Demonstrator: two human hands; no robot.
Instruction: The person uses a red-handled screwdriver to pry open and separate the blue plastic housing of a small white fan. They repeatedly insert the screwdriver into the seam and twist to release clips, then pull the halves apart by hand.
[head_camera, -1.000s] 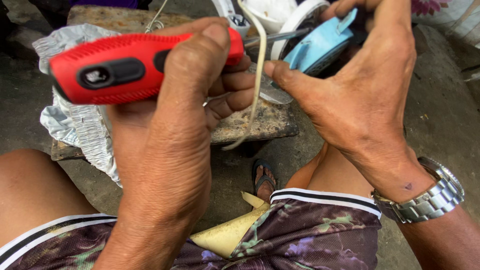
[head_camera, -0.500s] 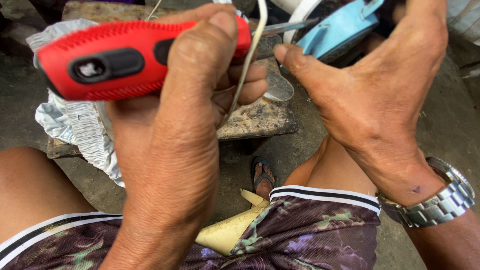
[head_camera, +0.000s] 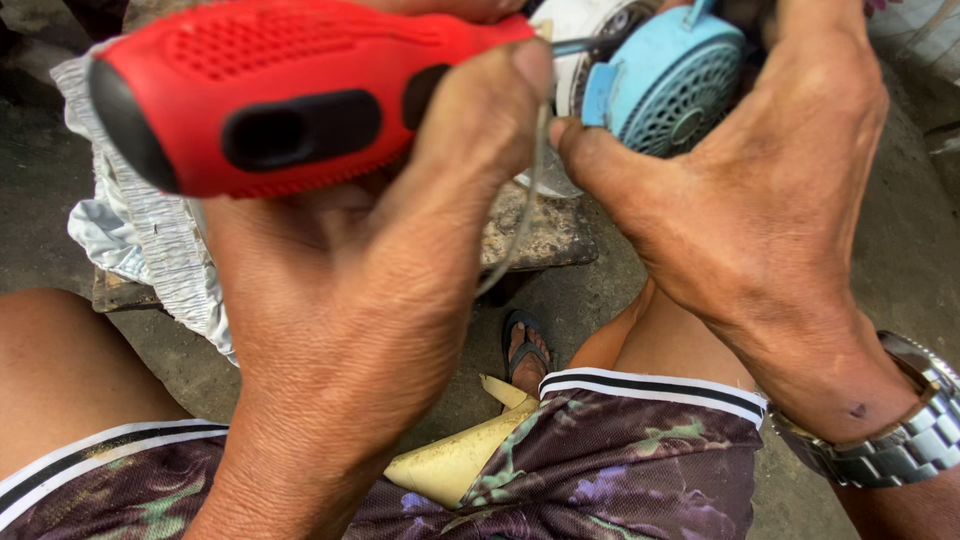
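Left hand (head_camera: 340, 300) closed tight round red screwdriver handle (head_camera: 270, 100), tip at blue fan cover (head_camera: 675, 85), far right. Right hand (head_camera: 740, 200) gripped the cover. Tip could slip off, jabbing the thumb beside it.

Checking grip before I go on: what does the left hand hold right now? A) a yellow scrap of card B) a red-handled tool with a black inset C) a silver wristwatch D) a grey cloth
B: the left hand is wrapped around the red-handled tool, whose metal shaft points at the light blue grilled part steadied by the right hand.
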